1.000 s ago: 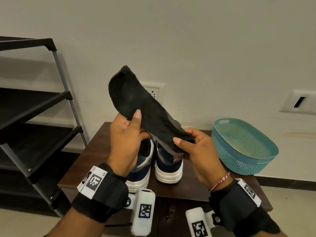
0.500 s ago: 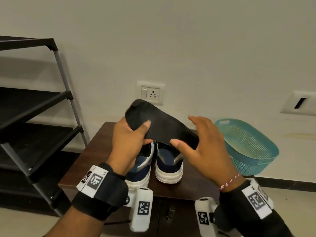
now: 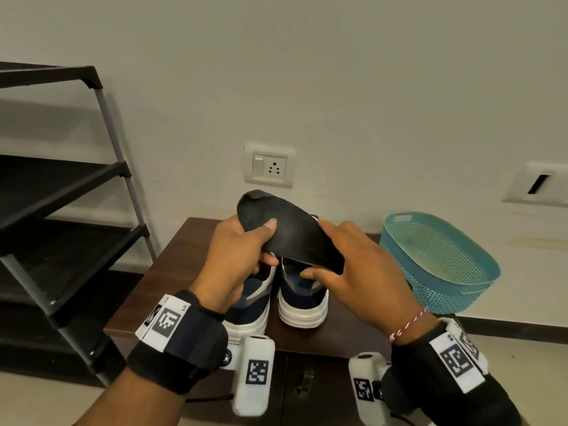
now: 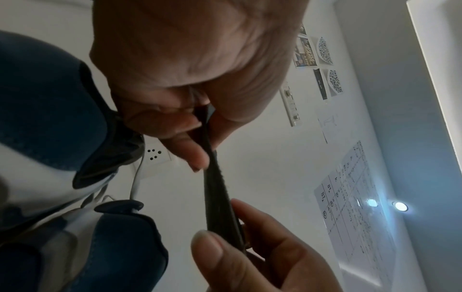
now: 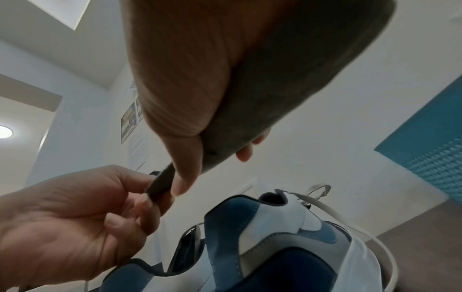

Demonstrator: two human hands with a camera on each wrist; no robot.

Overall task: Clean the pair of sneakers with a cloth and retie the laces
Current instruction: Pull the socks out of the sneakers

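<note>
A black insole (image 3: 289, 232) hangs flat just above two navy-and-white sneakers (image 3: 249, 305) (image 3: 302, 299), which stand heels toward me on the brown table (image 3: 172, 272). My left hand (image 3: 261, 241) pinches the insole's left end, thumb on top. My right hand (image 3: 316, 250) holds the right end, fingers over the top and thumb underneath. The left wrist view shows the insole (image 4: 217, 193) edge-on between both hands. In the right wrist view its grey underside (image 5: 287, 89) sits over a sneaker (image 5: 275, 237) with loose white laces (image 5: 332, 209). No cloth is visible.
A teal perforated basket (image 3: 436, 262) stands at the table's right end. A black tiered rack (image 3: 61, 195) stands to the left. The wall behind the sneakers carries a switch and socket (image 3: 270, 166).
The insole has come down from a raised, steeply tilted position to nearly flat just above the sneakers. My right hand shifted from pinching its lower end to holding it from over the top.
</note>
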